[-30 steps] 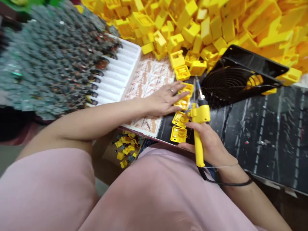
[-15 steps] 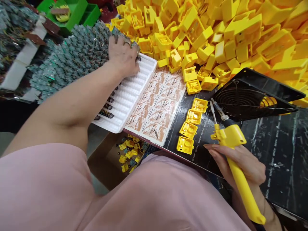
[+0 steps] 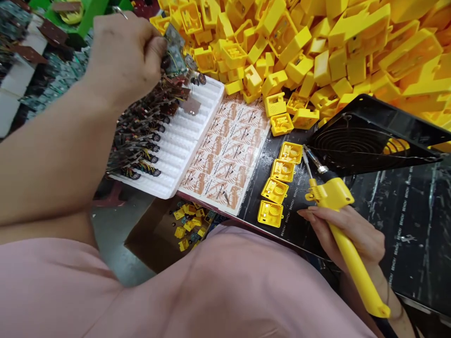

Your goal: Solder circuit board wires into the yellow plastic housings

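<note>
Pinched in my left hand (image 3: 123,56) are small circuit boards (image 3: 175,49) with thin wires, held above the white ribbed tray (image 3: 176,180). Rows of wired parts (image 3: 141,136) lie along the tray's left side. My right hand (image 3: 347,232) is wrapped round a yellow soldering iron (image 3: 352,263), its metal tip pointing up and left. Beside the tip, several open yellow housings (image 3: 270,213) stand in a slanting row on the black mat (image 3: 373,225).
A large heap of yellow housings (image 3: 327,56) fills the back. A black fan (image 3: 352,141) stands at the right. Patterned sheets (image 3: 229,155) lie beside the tray. Below the table edge is a cardboard box (image 3: 148,234); green bins (image 3: 95,14) are at upper left.
My left hand has risen and moved left from the pile at the tray, lifting boards with it and uncovering wired parts. My right hand and the iron have barely moved.
</note>
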{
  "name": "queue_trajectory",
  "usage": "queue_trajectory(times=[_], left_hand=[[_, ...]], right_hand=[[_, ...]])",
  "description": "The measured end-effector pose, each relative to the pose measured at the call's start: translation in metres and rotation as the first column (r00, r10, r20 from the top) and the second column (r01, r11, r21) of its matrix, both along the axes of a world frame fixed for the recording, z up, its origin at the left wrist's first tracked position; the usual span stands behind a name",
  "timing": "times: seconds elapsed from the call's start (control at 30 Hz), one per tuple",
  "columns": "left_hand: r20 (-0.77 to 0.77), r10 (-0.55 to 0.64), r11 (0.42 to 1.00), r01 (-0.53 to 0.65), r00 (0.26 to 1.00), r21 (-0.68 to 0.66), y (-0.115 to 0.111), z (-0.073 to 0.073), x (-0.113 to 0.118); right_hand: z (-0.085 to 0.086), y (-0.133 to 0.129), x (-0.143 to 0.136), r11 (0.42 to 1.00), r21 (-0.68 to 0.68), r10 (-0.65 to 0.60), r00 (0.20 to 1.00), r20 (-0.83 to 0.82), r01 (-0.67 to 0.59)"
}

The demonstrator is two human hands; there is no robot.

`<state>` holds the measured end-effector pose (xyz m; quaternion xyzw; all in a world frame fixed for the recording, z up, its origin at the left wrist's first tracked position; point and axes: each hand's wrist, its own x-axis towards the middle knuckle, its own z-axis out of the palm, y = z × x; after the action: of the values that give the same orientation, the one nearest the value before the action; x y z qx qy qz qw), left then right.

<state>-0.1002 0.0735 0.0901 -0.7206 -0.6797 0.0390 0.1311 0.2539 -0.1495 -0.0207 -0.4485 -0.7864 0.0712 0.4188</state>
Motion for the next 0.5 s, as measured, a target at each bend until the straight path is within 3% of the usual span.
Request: queue_trajectory(times=[0.1,0.17,0.23,0.3,0.4,0.43,0.5], left_hand=[[0.218,-0.162,0.987,0.16,0.962,0.026,-0.013,0.0,0.009],[0.415,-0.211,0.963,0.26,0.885,-0.066,-0.018,-0.011,0.02],[0.657,-0.122,0.916,0.339,0.744,-0.214,-0.021,-0.03,0.033],[0.832,0.061,0.84,0.421,0.552,-0.341,-0.026,-0.051,0.044],[0.925,0.206,0.808,0.477,0.32,-0.345,-0.038,-0.076,0.049],[0.935,0.198,0.817,0.478,0.295,-0.324,-0.044,-0.08,0.048],[0.933,0.103,0.823,0.498,0.345,-0.275,-0.057,-0.083,0.042]], right_hand=[[0.001,0.003,-0.005,1.0,-0.005,0.027,1.0,0.014,-0.026],[0.002,0.003,-0.007,1.0,-0.009,0.028,0.999,0.018,-0.028],[0.002,0.002,-0.008,0.999,-0.015,0.031,0.999,0.026,-0.031],[0.003,0.0,-0.008,0.999,-0.019,0.037,0.999,0.032,-0.036],[0.002,-0.003,-0.007,0.999,-0.025,0.037,0.999,0.038,-0.036],[0.002,-0.003,-0.007,0.999,-0.027,0.036,0.999,0.039,-0.035],[0.001,-0.004,-0.007,0.999,-0.026,0.038,0.999,0.027,-0.037]])
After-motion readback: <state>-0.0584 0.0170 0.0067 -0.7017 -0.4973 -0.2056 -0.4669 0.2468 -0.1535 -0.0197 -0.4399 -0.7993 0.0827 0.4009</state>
